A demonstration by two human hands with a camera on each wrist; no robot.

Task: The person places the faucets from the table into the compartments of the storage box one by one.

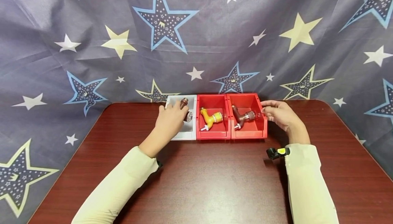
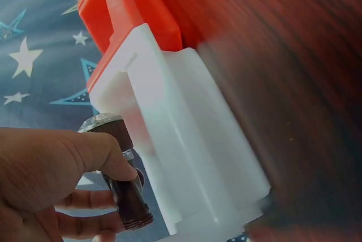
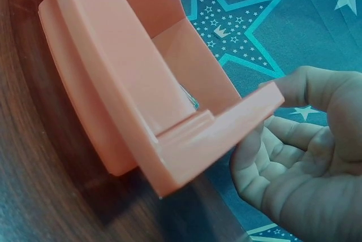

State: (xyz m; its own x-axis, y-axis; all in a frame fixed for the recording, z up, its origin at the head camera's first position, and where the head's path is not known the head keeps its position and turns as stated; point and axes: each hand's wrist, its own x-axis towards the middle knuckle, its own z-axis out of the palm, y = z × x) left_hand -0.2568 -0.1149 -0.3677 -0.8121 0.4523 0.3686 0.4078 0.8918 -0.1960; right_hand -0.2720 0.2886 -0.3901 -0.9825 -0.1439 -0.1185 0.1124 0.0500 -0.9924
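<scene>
My left hand [image 1: 172,120] grips a dark brown tap [image 2: 125,197] with a silvery round end, thumb against its body in the left wrist view. The tap is at the white bin [image 1: 188,136], the leftmost of three in a row; the head view does not show whether it touches the bin's floor. A yellow tap [image 1: 210,119] lies inside the middle red bin [image 1: 214,135]. Another dark brown tap [image 1: 242,118] rests in the right-hand red bin [image 1: 249,134]. At that bin's outer side, my right hand [image 3: 305,146] pinches the rim between thumb and finger.
The bins stand side by side at the back edge of a reddish-brown table [image 1: 208,183]. Close behind them hangs a grey cloth [image 1: 212,53] printed with stars. A black strap mount [image 1: 277,153] juts from the right sleeve above the table.
</scene>
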